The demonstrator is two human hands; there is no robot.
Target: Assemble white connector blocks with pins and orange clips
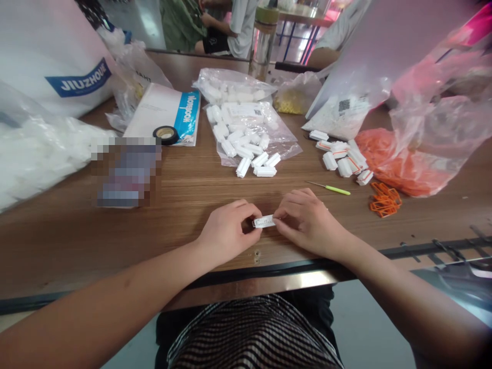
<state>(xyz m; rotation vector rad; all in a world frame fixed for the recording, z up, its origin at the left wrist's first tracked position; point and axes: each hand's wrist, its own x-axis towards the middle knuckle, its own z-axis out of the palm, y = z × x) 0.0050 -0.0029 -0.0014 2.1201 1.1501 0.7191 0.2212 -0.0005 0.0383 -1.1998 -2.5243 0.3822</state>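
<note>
Between my two hands, close to the table's front edge, is a small white plastic connector housing (264, 221) with rows of tiny holes on its face. My left hand (230, 228) pinches its left end between thumb and fingers. Its right end is gripped by my right hand (307, 220), fingers curled and thumb underneath. Beyond them lie several loose white housings (265, 171). To the right is a thin pick with a yellow-green handle (337, 190), and past it a small heap of orange clips (385, 200).
White pieces with orange strips (348, 165) lie beside a clear bag of orange parts (411, 169). A bag of white housings (240, 115) is at centre back. Left of it are a notebook (154, 110), black tape (165, 135) and a large white bag (38, 159). A bottle (263, 43) stands behind.
</note>
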